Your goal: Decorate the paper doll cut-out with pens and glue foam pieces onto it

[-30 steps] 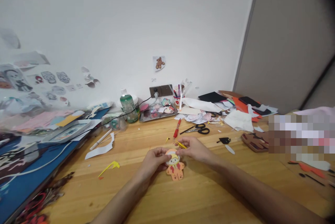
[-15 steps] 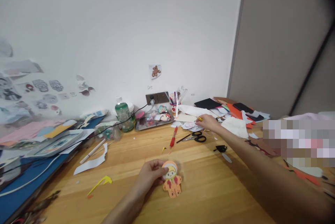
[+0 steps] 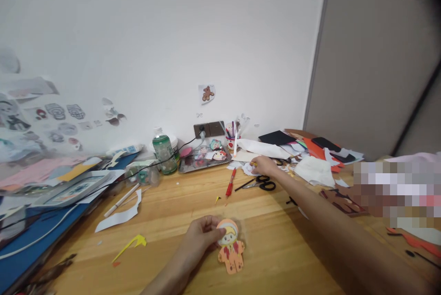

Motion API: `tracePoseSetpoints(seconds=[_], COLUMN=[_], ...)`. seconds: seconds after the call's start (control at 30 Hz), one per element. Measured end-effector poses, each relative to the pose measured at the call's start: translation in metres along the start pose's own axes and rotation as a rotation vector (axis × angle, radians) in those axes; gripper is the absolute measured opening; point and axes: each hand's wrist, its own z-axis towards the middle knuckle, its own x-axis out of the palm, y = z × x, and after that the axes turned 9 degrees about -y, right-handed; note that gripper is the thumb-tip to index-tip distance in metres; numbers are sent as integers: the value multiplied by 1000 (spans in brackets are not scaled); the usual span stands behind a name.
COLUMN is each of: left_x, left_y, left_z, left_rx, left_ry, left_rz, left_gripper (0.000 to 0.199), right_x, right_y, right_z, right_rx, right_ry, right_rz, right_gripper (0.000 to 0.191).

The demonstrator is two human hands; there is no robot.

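Note:
My left hand (image 3: 203, 240) pinches an orange paper doll (image 3: 231, 251) by the side of its head, thumb on the front. The doll has a yellow fringe, a drawn face and red marks on its chest. Stretched out toward the back of the table, my right hand (image 3: 264, 166) is closed on a slim yellow object (image 3: 254, 163), mostly hidden by the fingers, so its kind does not show. Black-handled scissors (image 3: 263, 183) lie just below that hand. To their left is a red pen (image 3: 231, 182).
Paper scraps (image 3: 313, 168) pile up at the back right. A metal tray (image 3: 196, 164) of cut-outs, a green-labelled bottle (image 3: 164, 150) and a pen cup (image 3: 233, 142) stand by the wall. Yellow scrap (image 3: 138, 241) and white paper (image 3: 120, 214) lie left, beside a blue mat (image 3: 44, 246).
My right hand has moved slightly left and down, still gripping the yellow object. My left hand and the doll sit a little lower and further right in view, as the camera shifts slightly.

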Motion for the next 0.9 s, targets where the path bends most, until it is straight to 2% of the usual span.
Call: tracePoseSetpoints(seconds=[0.2,0.33,0.57,0.73,0.9], left_x=[0,0,-2,-2,-1], left_y=[4,4,3,4,3], left_z=[3,3,3,3,3], left_rx=[27,16,19,31,30], left_ry=[-24,-14,9,22,5], left_rz=[20,13,2,-9,24], left_gripper=[37,36,33,31,32], right_x=[2,-8,-34,-23,-10], right_y=[-6,-17,-29,-23,-26], right_z=[11,20,13,-3,5], right_rx=[41,39,-135,-218,-104], right_ry=[10,-15,-13,-27,-37], right_rz=[-26,-31,-52,-75,-99], right_gripper=[25,25,23,27,24])
